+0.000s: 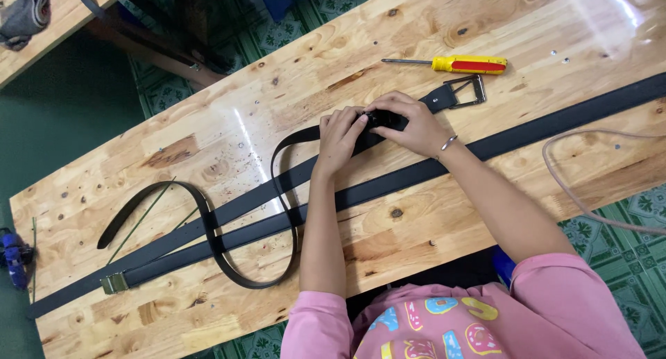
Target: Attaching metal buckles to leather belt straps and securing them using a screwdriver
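Both hands meet on a black leather belt [305, 138] near the middle of the wooden workbench [208, 130], a little toward its far long edge. The left hand [338, 138] is curled, fingertips pinching the strap from the near side; the right hand [409, 126] is bent over it from the far side, thumb and fingers closed around a small dark piece on the strap, possibly a keeper loop, though the fingers hide too much of it to be sure. Neither hand is open: both are gripping the same short stretch of belt, almost touching each other.

The held belt runs on to a square metal buckle [466, 90] just beyond the right hand, and its other part loops back toward the near edge. To do this well, the strap should stay flat against the board between the two grips, the left hand steadying while the right works the small piece squarely, so that it does not twist or scuff the leather.

A long black strap [555, 120] lies under the right wrist and crosses the bench lengthways, with a second strap ending in a brass-coloured buckle [114, 283] near the left near corner. A yellow-and-red screwdriver [458, 64] lies toward the far edge, apart from the hands.
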